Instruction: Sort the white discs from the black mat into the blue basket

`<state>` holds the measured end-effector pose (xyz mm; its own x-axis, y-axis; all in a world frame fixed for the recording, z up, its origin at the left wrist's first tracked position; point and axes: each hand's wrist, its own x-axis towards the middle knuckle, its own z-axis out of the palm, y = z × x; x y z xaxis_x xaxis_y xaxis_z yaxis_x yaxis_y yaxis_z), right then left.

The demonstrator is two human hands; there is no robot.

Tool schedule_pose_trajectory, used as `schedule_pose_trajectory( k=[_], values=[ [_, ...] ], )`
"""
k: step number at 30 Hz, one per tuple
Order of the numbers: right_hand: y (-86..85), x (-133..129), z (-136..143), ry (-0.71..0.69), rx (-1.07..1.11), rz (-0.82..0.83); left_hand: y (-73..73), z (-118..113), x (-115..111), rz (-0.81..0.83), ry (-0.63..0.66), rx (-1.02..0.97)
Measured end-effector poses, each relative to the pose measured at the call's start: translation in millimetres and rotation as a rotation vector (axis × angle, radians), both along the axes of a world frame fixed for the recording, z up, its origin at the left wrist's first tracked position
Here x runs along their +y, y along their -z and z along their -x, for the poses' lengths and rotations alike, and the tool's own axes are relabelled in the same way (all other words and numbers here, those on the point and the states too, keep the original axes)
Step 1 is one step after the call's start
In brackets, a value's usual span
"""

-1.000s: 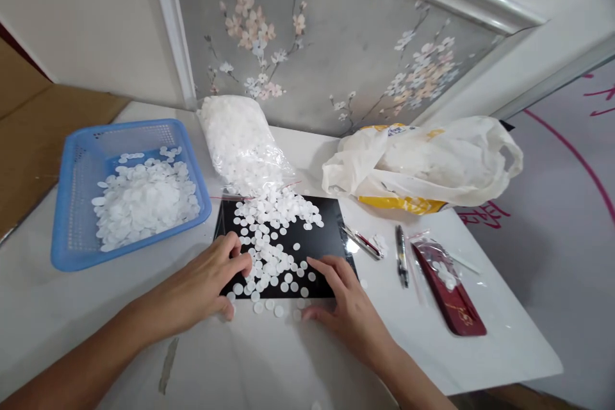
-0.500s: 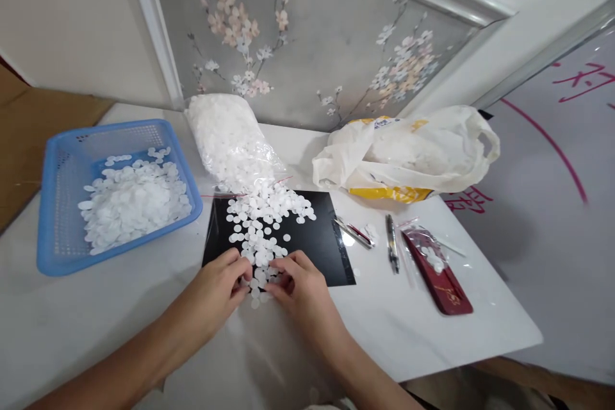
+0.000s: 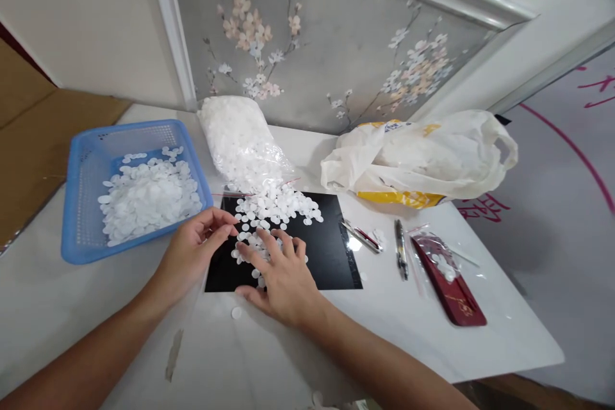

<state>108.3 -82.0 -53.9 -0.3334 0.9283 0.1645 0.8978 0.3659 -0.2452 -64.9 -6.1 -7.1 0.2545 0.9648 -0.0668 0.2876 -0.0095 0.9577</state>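
Note:
White round discs point(image 3: 276, 202) lie scattered on a black sheet point(image 3: 331, 262), spilling from the mouth of a clear plastic bag point(image 3: 240, 138) full of them. My right hand point(image 3: 283, 269) lies over the discs near the sheet's front edge, fingers spread. At the sheet's left side, my left hand point(image 3: 199, 246) is closed in a pinch beside the discs; what its fingertips hold, if anything, is too small to make out. A blue basket point(image 3: 77, 205) to the left holds a heap of discs point(image 3: 148, 198). One loose disc point(image 3: 236, 312) sits on the table in front of the sheet.
A white and yellow plastic bag point(image 3: 423, 160) lies at the back right of the white table point(image 3: 384, 339). Pens point(image 3: 401, 250) and a dark red case point(image 3: 451, 288) with a small clear bag on it are at the right. Cardboard point(image 3: 38, 141) stands at the far left.
My left hand has moved up and left, towards the basket. My right hand has gone from curled fingers to spread ones over the discs. The whole view has shifted slightly.

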Motion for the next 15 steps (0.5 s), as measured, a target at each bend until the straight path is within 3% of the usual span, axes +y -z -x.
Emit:
schedule_pose_trajectory(
  k=[4, 10, 15],
  values=[
    [-0.1, 11.4, 7.4, 0.013, -0.044, -0.012, -0.2, -3.2, -2.0, 0.085, -0.02, -0.071],
    [-0.7, 36.4, 9.9, 0.094, -0.032, -0.026, 11.8, -8.6, -3.5, 0.117, -0.045, -0.09],
    [1.0, 35.8, 11.1, 0.075, 0.048, 0.019, 19.1, -15.0, -9.7, 0.124, -0.015, -0.092]
  ],
)
